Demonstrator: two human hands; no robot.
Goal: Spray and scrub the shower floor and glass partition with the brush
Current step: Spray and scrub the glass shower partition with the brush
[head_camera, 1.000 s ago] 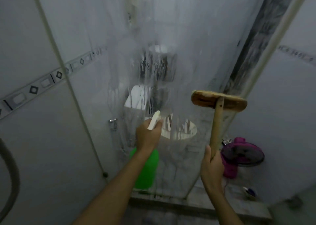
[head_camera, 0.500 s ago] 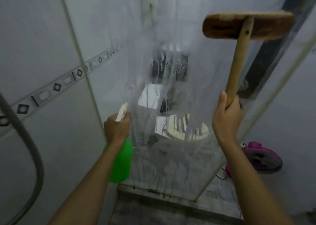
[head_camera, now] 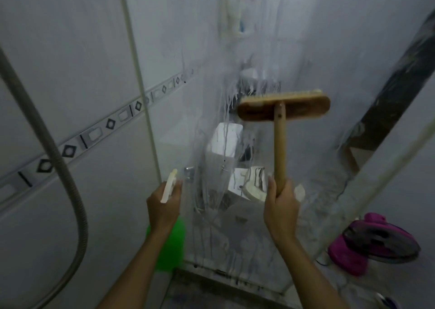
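right hand (head_camera: pixel 281 208) wrapped round lower end of wooden brush (head_camera: pixel 282 107) handle, brush upright, head up above hand w/ bristles toward the wet glass partition (head_camera: pixel 235 226); can't tell if bristles touch. left hand (head_camera: pixel 163 206) grips green spray bottle (head_camera: pixel 171 245) by its white trigger top, bottle body hanging below the hand, just left of the glass edge. hands near each other, brush handle betw. them & the glass. grey shower hose (head_camera: pixel 70 186) at left, purple fan (head_camera: pixel 374 240) low right.
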